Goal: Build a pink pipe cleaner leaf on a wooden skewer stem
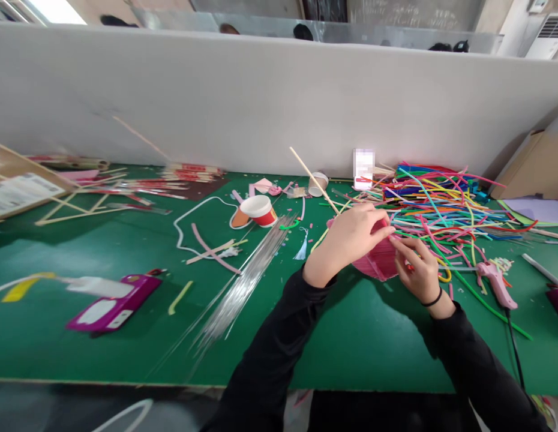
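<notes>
A pink ribbed piece (375, 263), seemingly built of pink chenille stems, is held above the green table between both hands. My left hand (357, 237) is closed over its upper left side, thumb and fingers pressed together. At its right edge my right hand (416, 270) pinches with thumb and forefinger near the left thumb tip; any small part between those fingers is hidden. A thin wooden stick (312, 179) slants up from behind my left hand; whether it is joined to the pink piece, I cannot tell.
Behind and right lies a heap of coloured chenille stems (441, 204). A pink corded glue gun (497, 285) rests at right. Left are a bundle of thin metal wires (245, 279), a red-and-white paper cup (260, 210) and a purple corded device (117, 300). A grey partition (261, 102) stands behind.
</notes>
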A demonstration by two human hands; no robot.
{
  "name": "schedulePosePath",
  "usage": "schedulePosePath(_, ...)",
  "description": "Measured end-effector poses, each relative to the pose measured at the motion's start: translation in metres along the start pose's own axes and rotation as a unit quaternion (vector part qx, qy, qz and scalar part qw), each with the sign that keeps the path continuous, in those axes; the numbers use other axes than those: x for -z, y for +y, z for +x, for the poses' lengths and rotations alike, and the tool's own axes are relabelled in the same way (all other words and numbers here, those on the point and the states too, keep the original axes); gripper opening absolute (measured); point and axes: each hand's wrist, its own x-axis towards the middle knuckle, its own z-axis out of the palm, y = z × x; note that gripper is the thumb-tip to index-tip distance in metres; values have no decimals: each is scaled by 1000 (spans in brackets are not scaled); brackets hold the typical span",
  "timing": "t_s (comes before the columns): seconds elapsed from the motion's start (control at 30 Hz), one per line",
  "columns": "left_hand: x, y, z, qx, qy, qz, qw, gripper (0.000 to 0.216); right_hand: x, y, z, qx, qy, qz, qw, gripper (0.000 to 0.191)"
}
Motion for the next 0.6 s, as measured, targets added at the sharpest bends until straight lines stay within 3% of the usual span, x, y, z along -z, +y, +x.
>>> schedulePosePath(0.3,1,-5,2,26,13,0,1000,21,6,7,3,1,-18,-5,1000,42)
schedulePosePath(0.6,-1,-6,1,17,1,-23,1000,9,6,7,1,14,-14,-8,1000,41)
